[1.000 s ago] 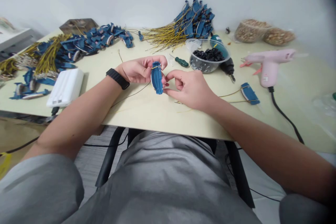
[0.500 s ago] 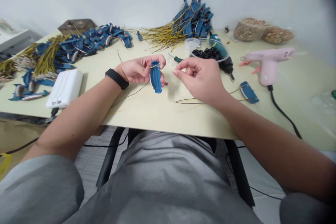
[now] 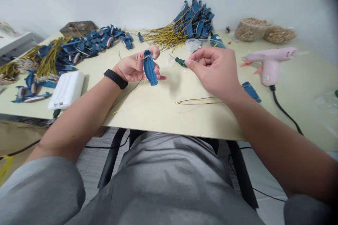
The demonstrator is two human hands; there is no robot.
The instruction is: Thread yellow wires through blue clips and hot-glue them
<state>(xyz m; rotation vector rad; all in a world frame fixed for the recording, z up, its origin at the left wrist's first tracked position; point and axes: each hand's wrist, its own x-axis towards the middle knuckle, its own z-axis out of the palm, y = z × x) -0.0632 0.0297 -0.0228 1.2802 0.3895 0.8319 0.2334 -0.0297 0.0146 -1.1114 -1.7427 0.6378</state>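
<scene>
My left hand, a black band at its wrist, holds a curved blue plastic part above the table. A yellow wire crosses the part's top, and a thin dark wire trails from it towards my forearm. My right hand is pinched, thumb against forefinger; whatever the tips may hold is too small to make out. Just beyond those fingertips lies a green-handled screwdriver, partly covered by the hand. Another blue part with wires rests by my right wrist.
Blue parts with yellow wires are heaped at the back and left. A white box-shaped device sits left. A pink glue gun with its cord stands right. Behind my right hand are a clear tub and bagged tan pieces.
My left hand has moved slightly left and up with the blue part, which tilts more. My right hand has shifted right and now hides most of the tub of black pieces.
</scene>
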